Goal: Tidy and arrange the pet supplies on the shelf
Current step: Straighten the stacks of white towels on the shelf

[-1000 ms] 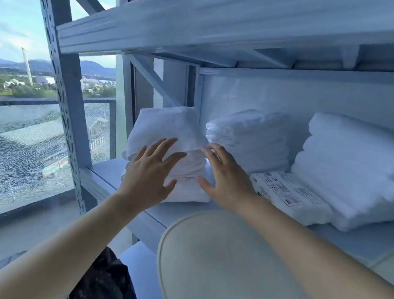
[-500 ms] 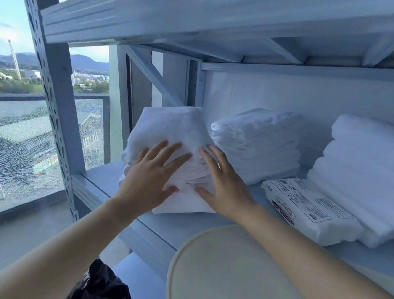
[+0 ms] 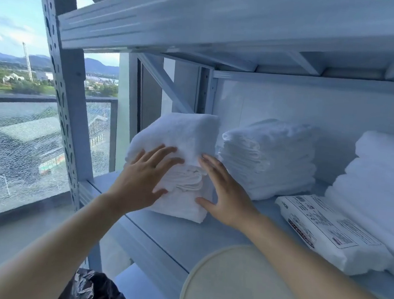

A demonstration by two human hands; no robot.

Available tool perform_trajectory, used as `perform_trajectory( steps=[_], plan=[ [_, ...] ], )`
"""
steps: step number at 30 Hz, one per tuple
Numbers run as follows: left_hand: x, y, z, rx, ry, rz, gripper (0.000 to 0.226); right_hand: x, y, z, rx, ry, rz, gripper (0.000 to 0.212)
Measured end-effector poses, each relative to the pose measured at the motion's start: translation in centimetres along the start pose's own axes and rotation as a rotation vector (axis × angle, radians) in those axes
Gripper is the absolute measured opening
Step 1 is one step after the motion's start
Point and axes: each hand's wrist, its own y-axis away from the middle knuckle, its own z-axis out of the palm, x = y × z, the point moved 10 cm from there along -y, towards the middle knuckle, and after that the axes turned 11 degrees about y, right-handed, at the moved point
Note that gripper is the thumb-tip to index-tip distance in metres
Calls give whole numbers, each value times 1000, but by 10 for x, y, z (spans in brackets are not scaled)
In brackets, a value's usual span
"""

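Window-side shelf (image 3: 207, 241): left hand (image 3: 140, 182) and right hand (image 3: 225, 194) press flat, fingers straight, on the towels (image 3: 180, 133) between them. Squaring step, I judge; next, nudge them flush beside the pile (image 3: 269, 155) right of the hands.

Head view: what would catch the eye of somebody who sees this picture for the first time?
First, the two hands: the left hand and the right hand press flat, fingers spread, on a folded white towel bundle at the left end of the shelf. To its right stands a second white stack, then a labelled plastic pack. At far left, the lower window pane is crazed with cracks.
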Motion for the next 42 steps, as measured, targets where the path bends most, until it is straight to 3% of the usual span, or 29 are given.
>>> perform_trajectory(
  steps=[8, 16, 23, 30, 38, 42],
  plan=[
    [2, 5, 11, 9, 25, -11, 92, 7, -3, 4, 32, -54, -2, 90],
    [-21, 6, 12, 101, 90, 45, 88, 3, -9, 11, 36, -68, -32, 79],
    [-42, 7, 5, 49, 136, 27, 89, 15, -12, 10, 16, -54, -19, 83],
    [15, -5, 3, 71, 182, 88, 74, 27, -3, 15, -13, -24, 16, 84],
    [42, -11, 44, 37, -135, 130, 40, 62, 26, 4, 86, 59, 117, 76],
    [36, -6, 52, 63, -144, 126, 33, 71, 37, 17, 31, 54, 163, 69]
  ],
)
